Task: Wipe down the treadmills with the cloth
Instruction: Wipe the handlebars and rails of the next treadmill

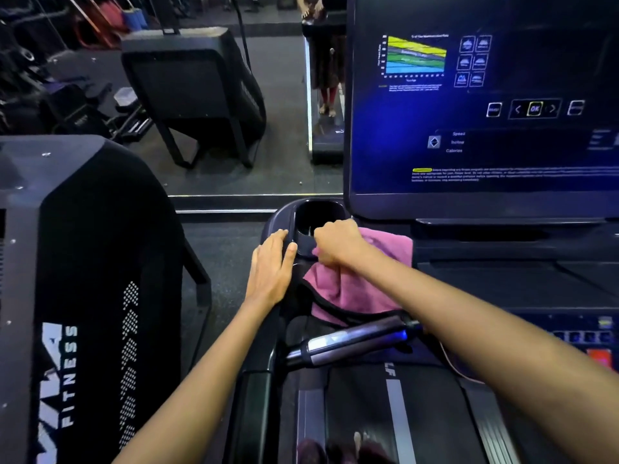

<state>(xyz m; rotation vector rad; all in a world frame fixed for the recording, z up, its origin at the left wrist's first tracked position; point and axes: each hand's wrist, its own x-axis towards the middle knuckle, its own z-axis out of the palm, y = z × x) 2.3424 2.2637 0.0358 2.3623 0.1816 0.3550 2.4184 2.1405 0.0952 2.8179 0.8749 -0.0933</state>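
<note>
While the right hand (336, 242) bunches it, the pink cloth (351, 289) drapes crumpled.

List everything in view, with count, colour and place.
cloth: one, pink, on the console beside the cup holder
cup holder: one, black, left of the screen
screen: one, blue-lit, upper right
handle: one, silver and black, below the cloth
belt: one, black, bottom centre
machine: one, black with white "FITNESS" lettering, left
mirror: one, on the far wall
left hand: flat on the console edge
right hand: gripping the cloth
</note>
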